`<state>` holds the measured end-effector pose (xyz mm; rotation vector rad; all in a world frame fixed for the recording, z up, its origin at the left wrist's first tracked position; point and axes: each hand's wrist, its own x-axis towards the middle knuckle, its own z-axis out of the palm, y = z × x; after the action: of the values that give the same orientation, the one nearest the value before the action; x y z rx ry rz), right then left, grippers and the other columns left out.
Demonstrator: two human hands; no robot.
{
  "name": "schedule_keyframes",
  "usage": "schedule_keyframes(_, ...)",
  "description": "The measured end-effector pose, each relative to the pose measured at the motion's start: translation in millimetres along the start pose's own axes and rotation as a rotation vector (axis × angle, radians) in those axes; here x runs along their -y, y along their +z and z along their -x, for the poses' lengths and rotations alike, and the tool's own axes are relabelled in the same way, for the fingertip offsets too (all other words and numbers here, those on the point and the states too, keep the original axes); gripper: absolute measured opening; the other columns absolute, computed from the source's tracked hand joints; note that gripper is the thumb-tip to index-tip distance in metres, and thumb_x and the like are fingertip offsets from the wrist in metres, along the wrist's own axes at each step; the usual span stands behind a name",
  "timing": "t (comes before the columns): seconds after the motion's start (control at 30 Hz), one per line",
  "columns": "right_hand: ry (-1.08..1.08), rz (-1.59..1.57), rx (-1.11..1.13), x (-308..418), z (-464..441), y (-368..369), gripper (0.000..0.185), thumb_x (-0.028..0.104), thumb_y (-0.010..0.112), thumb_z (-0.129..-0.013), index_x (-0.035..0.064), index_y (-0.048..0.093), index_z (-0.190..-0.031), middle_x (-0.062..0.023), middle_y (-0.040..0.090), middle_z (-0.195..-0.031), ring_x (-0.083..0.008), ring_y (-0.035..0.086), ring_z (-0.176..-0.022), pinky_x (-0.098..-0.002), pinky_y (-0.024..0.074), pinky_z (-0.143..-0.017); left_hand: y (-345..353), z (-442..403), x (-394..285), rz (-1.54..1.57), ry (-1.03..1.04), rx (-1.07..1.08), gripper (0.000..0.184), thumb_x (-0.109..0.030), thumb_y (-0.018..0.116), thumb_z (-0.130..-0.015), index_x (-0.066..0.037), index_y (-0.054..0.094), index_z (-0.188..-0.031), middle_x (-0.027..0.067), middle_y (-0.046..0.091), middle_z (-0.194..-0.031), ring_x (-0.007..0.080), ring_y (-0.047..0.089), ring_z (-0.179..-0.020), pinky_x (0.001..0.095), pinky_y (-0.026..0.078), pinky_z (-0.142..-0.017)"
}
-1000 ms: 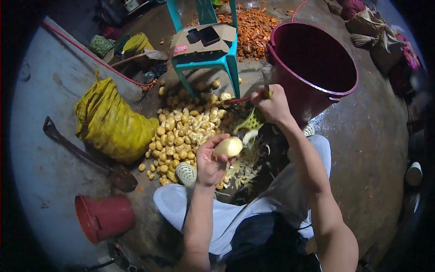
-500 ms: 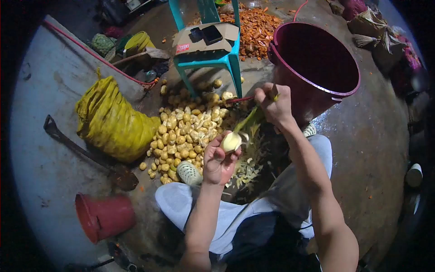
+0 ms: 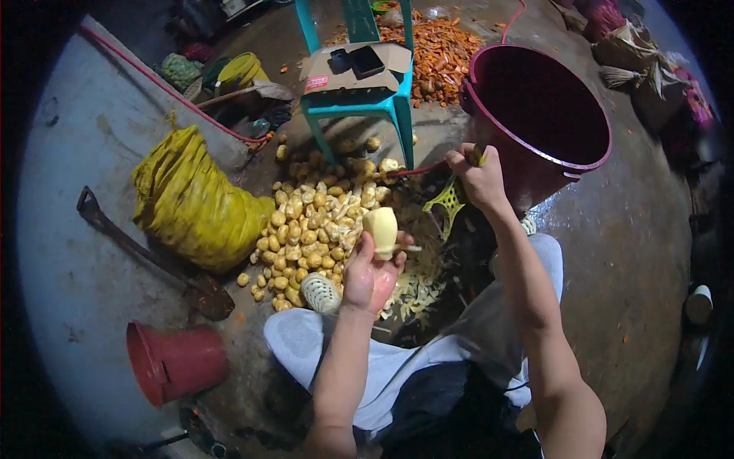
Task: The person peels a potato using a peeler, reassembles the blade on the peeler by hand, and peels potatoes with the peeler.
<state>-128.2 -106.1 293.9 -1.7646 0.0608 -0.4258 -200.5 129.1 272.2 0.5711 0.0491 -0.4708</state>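
Observation:
A pale peeled potato stands upright in the fingers of my left hand, with a thin strip of peel at its lower right side. My right hand is closed round the handle of a yellow-green peeler, whose openwork head hangs down to the right of the potato, apart from it. Beyond my left hand lies a heap of potatoes on the floor. Peelings are scattered below the peeler.
A teal chair bears a cardboard box. Behind it are orange carrot pieces. A large maroon tub stands at the right. At the left are a yellow sack, a shovel and a red bucket.
My left hand has tilted the potato upright. The peeler touched the potato half a second ago and has moved away to the right. The camera view has shifted slightly.

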Motion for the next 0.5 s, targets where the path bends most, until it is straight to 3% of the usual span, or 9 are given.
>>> schedule_keyframes(0.07, -0.03, 0.071, -0.014, -6.7, 0.5, 0.9, 0.033, 0.014, 0.062, -0.083, 0.0013, 0.045, -0.058, 0.006, 0.033, -0.055, -0.0048, 0.031, -0.055, -0.0298, 0.0269, -0.048, 9.3, 0.8, -5.0, -0.176, 0.058, -0.066, 0.045, -0.034, 0.05, -0.099, -0.005, 0.046, -0.134, 0.0149, 0.06, -0.115, 0.0256, 0.056, -0.111, 0.0368, 0.045, -0.086)
schedule_keyframes(0.13, -0.062, 0.071, 0.04, -12.4, 1.8, 2.8, 0.03, 0.013, 0.062, -0.082, -0.0014, 0.047, -0.06, 0.0007, 0.035, -0.052, -0.0063, 0.033, -0.054, -0.031, 0.0302, -0.048, 5.7, -2.6, -7.7, -0.279, 0.134, -0.026, 0.043, -0.026, 0.057, -0.096, -0.006, 0.046, -0.132, 0.0153, 0.06, -0.117, 0.023, 0.057, -0.108, 0.0341, 0.045, -0.086)
schedule_keyframes(0.2, -0.146, 0.348, 0.184, -16.3, 5.3, 2.8, 0.026, 0.012, 0.063, -0.079, -0.0032, 0.05, -0.063, -0.0094, 0.038, -0.051, -0.0084, 0.036, -0.054, -0.0329, 0.036, -0.05, 5.2, -4.1, -10.8, -0.383, 0.212, 0.014, 0.043, -0.018, 0.063, -0.093, -0.006, 0.046, -0.131, 0.0156, 0.059, -0.12, 0.0204, 0.058, -0.104, 0.0314, 0.045, -0.086)
schedule_keyframes(0.23, -0.207, 0.364, 0.207, -16.1, 9.6, 6.8, 0.022, 0.012, 0.066, -0.075, -0.0033, 0.054, -0.065, -0.0189, 0.045, -0.056, -0.016, 0.045, -0.049, -0.0357, 0.0418, -0.053, 6.8, -3.8, -12.5, -0.456, 0.299, -0.006, 0.044, -0.012, 0.067, -0.089, -0.005, 0.047, -0.127, 0.0163, 0.059, -0.12, 0.0202, 0.059, -0.103, 0.0316, 0.049, -0.084)
schedule_keyframes(0.27, -0.251, 0.407, 0.261, -14.9, 14.0, 8.8, 0.021, 0.014, 0.068, -0.073, -0.002, 0.056, -0.066, -0.0207, 0.052, -0.06, -0.0323, 0.056, -0.053, -0.0398, 0.0447, -0.055, 9.0, -3.3, -14.8, -0.529, 0.387, -0.026, 0.045, -0.006, 0.07, -0.085, -0.005, 0.048, -0.124, 0.017, 0.059, -0.119, 0.0201, 0.06, -0.101, 0.0318, 0.052, -0.081)
schedule_keyframes(0.3, -0.263, 0.45, 0.303, -17.4, 19.5, 12.9, 0.021, 0.015, 0.07, -0.071, -0.0007, 0.057, -0.067, -0.021, 0.054, -0.062, -0.0372, 0.056, -0.058, -0.0418, 0.0451, -0.056, 14.5, -2.6, -18.2, -0.505, 0.367, -0.093, 0.045, -0.002, 0.071, -0.083, -0.004, 0.047, -0.121, 0.0167, 0.06, -0.116, 0.0205, 0.063, -0.092, 0.031, 0.056, -0.073)
schedule_keyframes(0.4, -0.309, 0.582, 0.414, -26.2, 37.7, 30.3, 0.025, 0.02, 0.075, -0.061, 0.0049, 0.056, -0.066, -0.0181, 0.056, -0.063, -0.041, 0.058, -0.064, -0.0466, 0.047, -0.059, 1.0, -6.6, -22.2, -0.425, 0.348, -0.181, 0.041, -0.005, 0.068, -0.087, -0.003, 0.046, -0.121, 0.0148, 0.06, -0.112, 0.0205, 0.063, -0.083, 0.0315, 0.055, -0.066)
schedule_keyframes(0.43, -0.322, 0.622, 0.455, -28.0, 44.0, 36.2, 0.026, 0.023, 0.075, -0.061, 0.0065, 0.058, -0.072, -0.0174, 0.06, -0.067, -0.0395, 0.061, -0.069, -0.0474, 0.0493, -0.063, 10.2, -4.7, -20.7, -0.4, 0.318, -0.279, 0.029, -0.021, 0.065, -0.093, -0.005, 0.052, -0.113, 0.0087, 0.062, -0.094, 0.0149, 0.06, -0.066, 0.0235, 0.048, -0.052)
schedule_keyframes(0.5, -0.407, 0.671, 0.482, -27.9, 55.3, 47.0, 0.03, 0.029, 0.075, -0.06, 0.009, 0.06, -0.077, -0.0141, 0.063, -0.07, -0.0361, 0.064, -0.071, -0.047, 0.0516, -0.065, 2.0, -3.0, -19.5, -0.267, 0.196, -0.326, 0.027, -0.031, 0.061, -0.094, -0.007, 0.054, -0.107, 0.0054, 0.06, -0.084, 0.0117, 0.054, -0.057, 0.0217, 0.041, -0.046)
